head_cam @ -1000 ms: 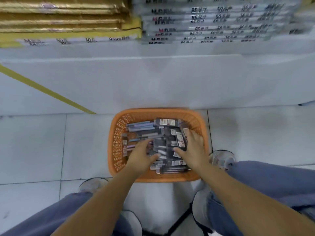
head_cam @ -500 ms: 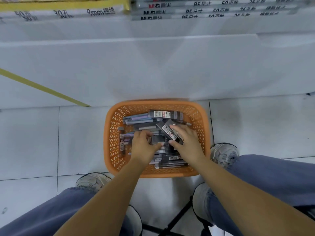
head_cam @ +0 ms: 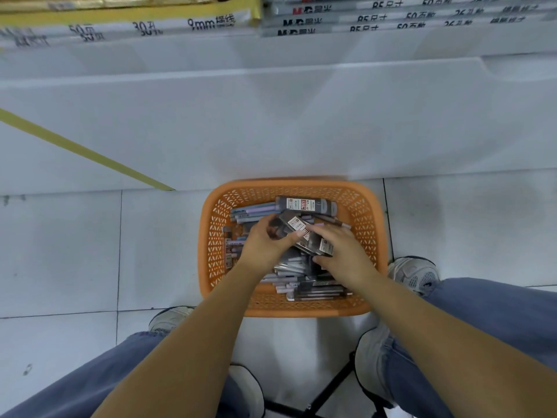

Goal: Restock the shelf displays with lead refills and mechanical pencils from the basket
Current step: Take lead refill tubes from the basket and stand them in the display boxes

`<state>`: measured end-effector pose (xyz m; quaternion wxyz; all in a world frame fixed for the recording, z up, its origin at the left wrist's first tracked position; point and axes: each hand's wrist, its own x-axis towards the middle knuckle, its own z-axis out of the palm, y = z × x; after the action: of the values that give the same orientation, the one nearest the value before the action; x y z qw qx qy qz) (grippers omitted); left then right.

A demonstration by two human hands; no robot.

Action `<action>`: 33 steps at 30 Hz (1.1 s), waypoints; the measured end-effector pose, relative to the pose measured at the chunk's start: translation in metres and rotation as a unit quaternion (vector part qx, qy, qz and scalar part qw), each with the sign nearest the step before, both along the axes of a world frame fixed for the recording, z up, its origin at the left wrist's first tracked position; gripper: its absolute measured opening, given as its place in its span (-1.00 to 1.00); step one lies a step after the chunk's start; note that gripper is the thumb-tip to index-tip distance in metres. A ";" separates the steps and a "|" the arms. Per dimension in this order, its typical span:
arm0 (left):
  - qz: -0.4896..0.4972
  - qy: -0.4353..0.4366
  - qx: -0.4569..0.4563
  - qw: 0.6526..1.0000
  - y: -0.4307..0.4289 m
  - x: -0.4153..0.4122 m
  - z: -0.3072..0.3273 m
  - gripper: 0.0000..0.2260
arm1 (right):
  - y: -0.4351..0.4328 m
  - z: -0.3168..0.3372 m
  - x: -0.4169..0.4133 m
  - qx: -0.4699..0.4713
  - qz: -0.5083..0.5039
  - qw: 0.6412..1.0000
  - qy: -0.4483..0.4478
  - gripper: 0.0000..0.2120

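- Two bare hands down in one orange basket (head_cam: 208,236), close together, both clamped on one bundle of lead refill packs (head_cam: 301,233) above the heap.
- Left hand (head_cam: 262,244): fingers curled round the bundle's far-left end, thumb laid across a white label.
- Right hand (head_cam: 343,254): fingers over the top of the near-right end, thumb tucked beneath.
- One further dark pack (head_cam: 306,205) with a white-and-red label, lying free across the basket's far end.
- Many slim lilac and grey mechanical pencils (head_cam: 256,211) and more packs heaped underneath; too tangled for a count.
- Number of packs in the bundle: cannot tell; at least two labels showing, edges smeared and partly covered by fingers.
- Label print too small to read.
- Two grey shoes, left shoe (head_cam: 170,319) and right shoe (head_cam: 414,273), either side of the basket; two legs in blue jeans (head_cam: 90,381), cut off by the lower edge.
- Black frame bars (head_cam: 330,384) between the legs, only partly in view.
- Two stacks on the shelf above, both cropped by the top edge and blurred: yellow-edged stack (head_cam: 135,22) at left, grey stack (head_cam: 407,21) at right.
- One white shelf base (head_cam: 271,116) right behind the basket, one yellow stripe (head_cam: 75,149) slanting across its left part.
- Pale grey floor tiles (head_cam: 60,251) with dark joints under basket and shoes.
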<state>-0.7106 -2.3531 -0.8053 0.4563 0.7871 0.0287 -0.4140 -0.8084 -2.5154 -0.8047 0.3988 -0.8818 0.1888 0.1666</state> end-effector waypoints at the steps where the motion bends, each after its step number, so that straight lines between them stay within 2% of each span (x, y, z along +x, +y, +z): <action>1: -0.002 0.007 -0.007 1.000 0.001 0.000 -0.001 -0.46 | 0.001 0.001 0.000 -0.004 0.014 1.000 -0.001 -0.31; 4: 0.027 0.032 0.002 0.999 0.003 0.001 -0.003 -0.43 | 0.004 0.003 0.004 0.005 0.041 0.999 -0.004 -0.29; 9: 0.124 0.051 0.004 0.991 0.004 0.003 -0.003 -0.63 | 0.008 -0.001 0.004 0.031 0.053 0.998 -0.015 -0.36; 14: 0.126 0.080 0.013 0.989 0.006 0.006 -0.004 -0.63 | 0.010 0.001 0.003 0.067 0.049 0.997 0.000 -0.37; 17: 0.139 0.119 -0.014 0.983 0.012 0.009 -0.006 -0.68 | 0.012 0.000 0.003 0.045 0.056 0.997 -0.007 -0.37; 21: 0.202 0.164 -0.058 0.964 0.025 0.003 -0.009 -0.85 | 0.002 0.001 -0.001 0.010 0.028 0.999 0.036 -0.32; 26: 0.269 0.175 -0.105 0.941 0.039 -0.008 -0.003 -0.78 | -0.008 0.002 -0.002 0.079 -0.049 0.991 0.096 -0.21; 31: 0.271 0.178 -0.128 0.937 0.038 -0.019 0.009 -0.76 | 0.005 0.010 0.007 0.184 -0.136 0.965 0.129 -0.26; 33: 0.274 0.179 -0.136 0.935 0.039 -0.022 0.012 -0.76 | 0.012 0.010 0.009 0.195 -0.172 0.959 0.112 -0.43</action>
<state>-0.7326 -2.3144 -0.7931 0.6422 0.5916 0.2678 -0.4074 -0.7995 -2.5033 -0.7945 0.5617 -0.7170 0.3451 0.2264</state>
